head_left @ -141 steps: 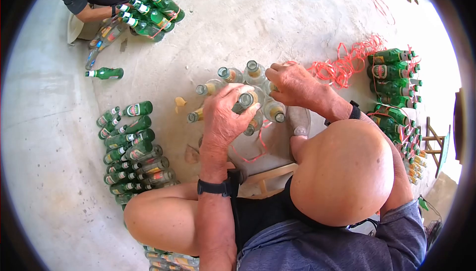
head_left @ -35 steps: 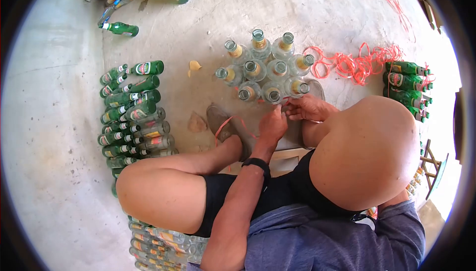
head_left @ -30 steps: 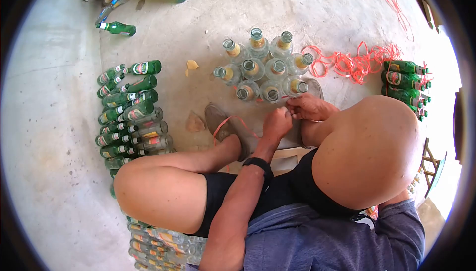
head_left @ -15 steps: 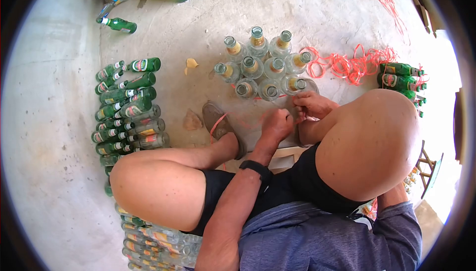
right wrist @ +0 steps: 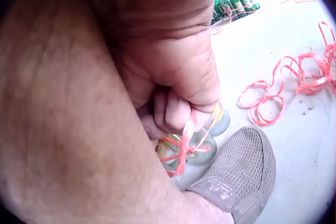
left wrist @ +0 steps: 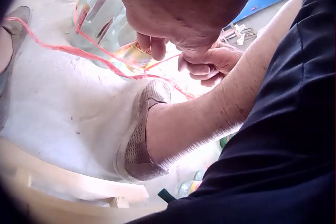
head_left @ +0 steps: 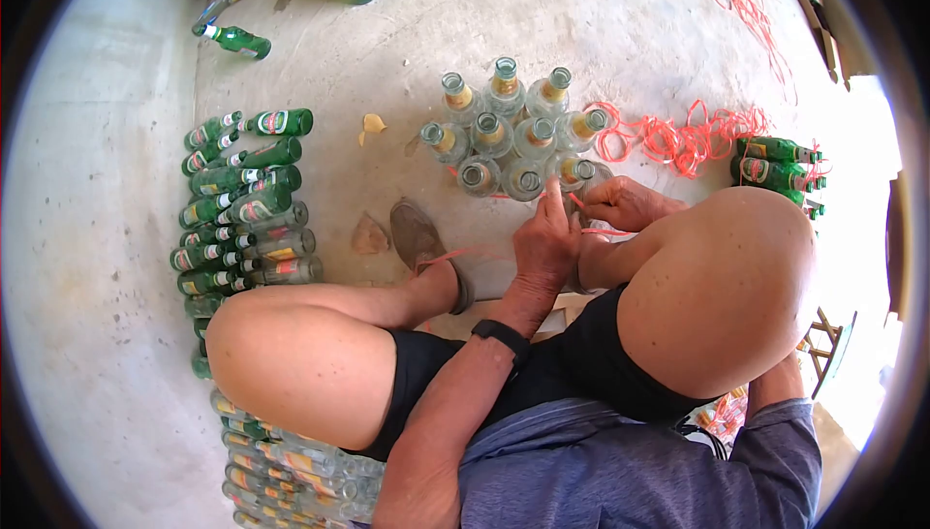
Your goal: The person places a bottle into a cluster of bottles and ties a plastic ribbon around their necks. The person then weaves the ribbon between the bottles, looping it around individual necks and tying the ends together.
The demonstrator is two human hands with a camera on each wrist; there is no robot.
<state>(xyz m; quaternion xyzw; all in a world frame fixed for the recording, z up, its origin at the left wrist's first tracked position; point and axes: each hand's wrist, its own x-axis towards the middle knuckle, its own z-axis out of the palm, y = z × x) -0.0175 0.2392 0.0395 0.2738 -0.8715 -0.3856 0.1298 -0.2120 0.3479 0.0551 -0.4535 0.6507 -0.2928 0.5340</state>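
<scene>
A cluster of clear glass bottles [head_left: 536, 139] stands upright on the floor, mouths up, with red plastic string [left wrist: 110, 53] running round its lower part. At the near right side of the cluster my two hands are close together. My right hand [head_left: 630, 204] pinches the string [right wrist: 185, 145] between thumb and curled fingers, beside a loop in front of the bottles. My left hand [head_left: 547, 243] is curled at the string with one finger pointing toward the nearest bottles; its grip is partly hidden. A loose strand [head_left: 465, 253] trails from it past my left shoe.
A tangle of red string [head_left: 678, 137] lies right of the bottles, near bundled green bottles [head_left: 775, 161]. Rows of green bottles [head_left: 242, 180] lie at left, and more clear bottles [head_left: 291, 471] behind my left knee. One green bottle [head_left: 237, 41] lies alone. My shoes [head_left: 417, 233] flank the work.
Earlier my left hand gripped a bottle's neck and my right hand was at the cluster's right side. Both moved to the near side, drew the string back, and now sit closer to the bottles again.
</scene>
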